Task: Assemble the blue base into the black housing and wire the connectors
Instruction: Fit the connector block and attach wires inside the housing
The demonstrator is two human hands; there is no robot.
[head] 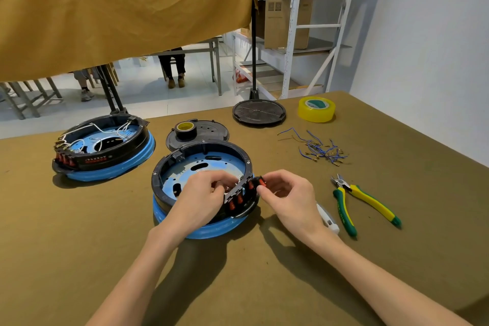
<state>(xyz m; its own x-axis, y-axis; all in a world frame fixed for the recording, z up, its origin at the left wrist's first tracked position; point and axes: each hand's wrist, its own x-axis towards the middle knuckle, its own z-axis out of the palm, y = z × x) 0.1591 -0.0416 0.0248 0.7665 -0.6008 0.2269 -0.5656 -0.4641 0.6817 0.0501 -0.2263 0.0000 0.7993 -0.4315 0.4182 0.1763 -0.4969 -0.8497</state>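
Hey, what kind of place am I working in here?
Probably a small assembly workshop with storage attached. An olive-covered worktable holds a half-built black housing, loose blue wire leads and yellow-handled cutters; metal shelving behind it carries cardboard boxes.

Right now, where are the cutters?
In the head view, the yellow-green cutters lie on the table's right side, right of the right hand, below the loose blue wires.
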